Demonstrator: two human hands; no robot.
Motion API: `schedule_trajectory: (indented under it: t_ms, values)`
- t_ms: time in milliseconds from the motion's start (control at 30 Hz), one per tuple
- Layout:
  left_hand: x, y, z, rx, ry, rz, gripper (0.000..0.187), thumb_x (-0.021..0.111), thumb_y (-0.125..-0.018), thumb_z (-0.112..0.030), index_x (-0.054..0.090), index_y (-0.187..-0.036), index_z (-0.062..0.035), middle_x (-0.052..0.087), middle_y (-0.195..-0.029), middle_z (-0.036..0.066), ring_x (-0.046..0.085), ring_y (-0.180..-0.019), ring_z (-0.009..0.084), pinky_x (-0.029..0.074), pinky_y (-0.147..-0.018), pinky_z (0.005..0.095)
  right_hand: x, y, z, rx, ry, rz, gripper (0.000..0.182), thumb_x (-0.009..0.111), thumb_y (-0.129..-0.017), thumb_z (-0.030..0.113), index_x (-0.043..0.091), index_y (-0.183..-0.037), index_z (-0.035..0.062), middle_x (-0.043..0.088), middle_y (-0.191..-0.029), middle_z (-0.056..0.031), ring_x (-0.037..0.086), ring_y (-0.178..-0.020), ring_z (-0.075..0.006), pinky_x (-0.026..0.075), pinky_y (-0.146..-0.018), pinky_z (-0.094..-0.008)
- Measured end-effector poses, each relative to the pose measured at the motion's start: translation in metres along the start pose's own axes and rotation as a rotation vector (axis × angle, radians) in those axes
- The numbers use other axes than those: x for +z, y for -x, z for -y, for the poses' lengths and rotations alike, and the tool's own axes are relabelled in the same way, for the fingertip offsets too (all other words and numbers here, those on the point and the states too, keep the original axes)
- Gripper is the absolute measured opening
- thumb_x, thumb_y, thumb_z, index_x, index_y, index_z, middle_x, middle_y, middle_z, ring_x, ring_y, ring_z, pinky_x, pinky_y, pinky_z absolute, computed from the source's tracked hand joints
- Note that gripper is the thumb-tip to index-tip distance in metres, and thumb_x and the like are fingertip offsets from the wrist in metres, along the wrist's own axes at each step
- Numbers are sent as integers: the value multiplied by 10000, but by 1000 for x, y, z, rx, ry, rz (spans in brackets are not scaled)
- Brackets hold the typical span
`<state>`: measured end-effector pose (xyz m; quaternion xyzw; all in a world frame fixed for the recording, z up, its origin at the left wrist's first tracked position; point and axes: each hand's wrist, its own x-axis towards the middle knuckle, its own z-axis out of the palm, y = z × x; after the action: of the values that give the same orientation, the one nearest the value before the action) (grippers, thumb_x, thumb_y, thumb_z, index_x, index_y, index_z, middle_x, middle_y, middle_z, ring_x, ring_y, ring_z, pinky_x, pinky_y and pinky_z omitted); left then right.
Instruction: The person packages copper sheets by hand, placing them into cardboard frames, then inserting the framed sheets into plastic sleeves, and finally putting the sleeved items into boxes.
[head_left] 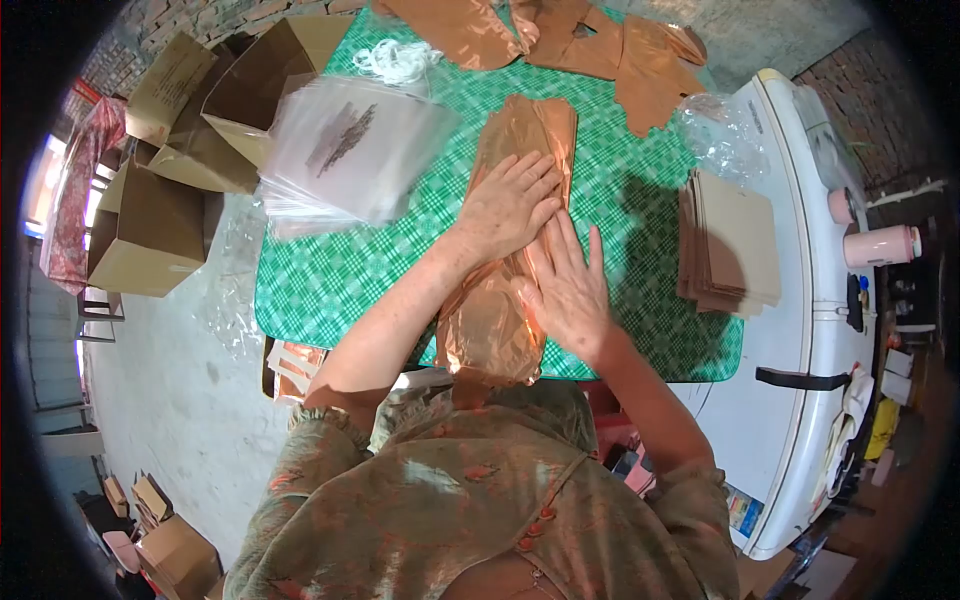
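A long folded piece of shiny copper-coloured fabric [490, 330] lies lengthwise on the green checked tablecloth [330, 290], its near end at the table's front edge by my body. My left hand [508, 208] rests flat on the upper middle of the fabric, fingers stretched out. Just below and to the right, my right hand [572, 290] presses on the fabric's right edge, fingers extended and thumb apart. The two hands touch or nearly touch near the left thumb. Neither hand grips anything.
Left of the fabric is a stack of clear plastic bags [400, 180], with a white cord bundle [398, 62] behind. More copper fabric [570, 45] lies at the far edge. Right are cardboard sheets [735, 240], crumpled plastic [720, 135] and a white appliance [790, 400]. Open cartons [150, 230] stand left.
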<state>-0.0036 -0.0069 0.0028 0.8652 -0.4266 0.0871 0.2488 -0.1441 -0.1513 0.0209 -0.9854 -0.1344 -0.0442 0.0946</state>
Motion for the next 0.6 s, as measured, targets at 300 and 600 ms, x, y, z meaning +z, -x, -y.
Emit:
schedule_trajectory:
  t_ms: [300, 600]
  values:
    - [6, 2, 0, 76, -98, -91, 522, 583, -1086, -310, 569, -1520, -22, 545, -1600, 170, 455, -1532, 344, 314, -1303, 486, -7, 92, 38, -114, -53, 55, 907, 666, -961, 564, 451, -1581, -62, 392, -1686, -271, 322, -1606, -409, 144, -1310, -630]
    - [6, 3, 2, 136, -165, -74, 524, 591, -1069, -303, 575, -1502, -8, 538, -1599, 180, 457, -1528, 367, 334, -1290, 496, -61, 30, 10, -237, -283, -315, 313, 660, -980, 149, 712, -1229, -33, 754, -1008, -144, 690, -1049, -310, 503, -1035, -464]
